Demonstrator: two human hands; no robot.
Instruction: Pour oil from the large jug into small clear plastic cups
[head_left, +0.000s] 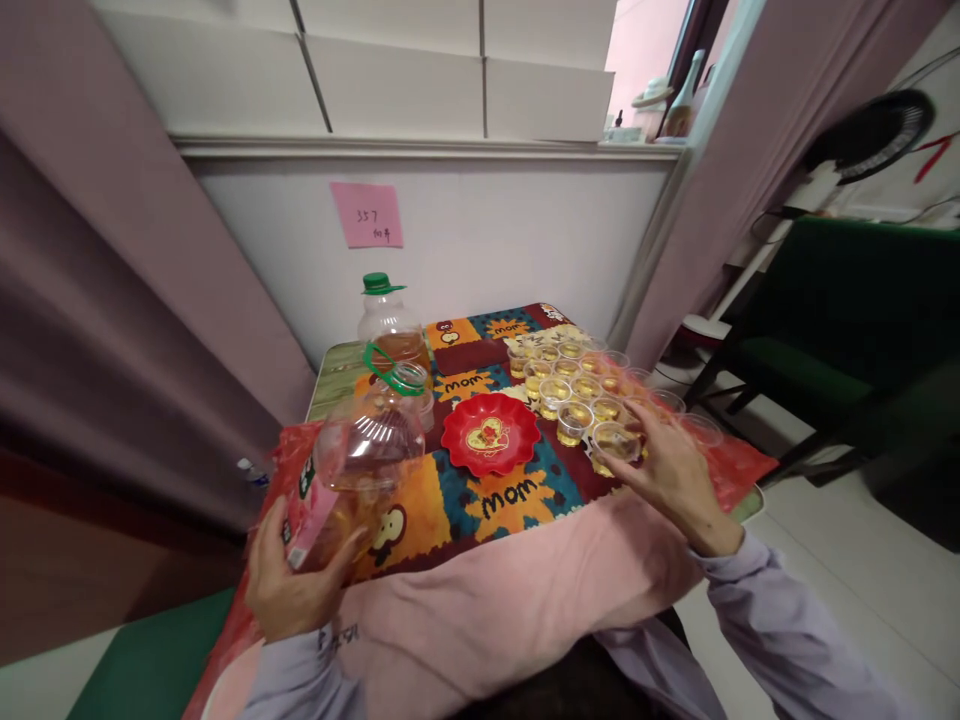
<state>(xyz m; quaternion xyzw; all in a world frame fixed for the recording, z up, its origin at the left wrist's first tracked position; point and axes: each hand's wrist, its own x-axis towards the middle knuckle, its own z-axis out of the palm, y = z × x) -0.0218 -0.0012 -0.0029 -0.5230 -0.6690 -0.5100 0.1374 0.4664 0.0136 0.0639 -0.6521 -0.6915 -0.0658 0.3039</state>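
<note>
Between the fingers of the left hand (296, 580), a clear bottle (367, 445) with a green handle is gripped around its labelled lower body. The fingers of the right hand (671, 470) are closed on the nearest small cup (615, 442). Just beyond these fingers, further cups (574, 422) of yellow liquid stand closely grouped on the counter (337, 375). Between both sets of fingers lies a red scalloped plate (491, 435); beyond the left fingers stands a green-capped bottle (390, 325).

L sleeve (304, 680), R sleeve (780, 620) pale lav., wrinkled; lap clothing (555, 685) dk.
</note>
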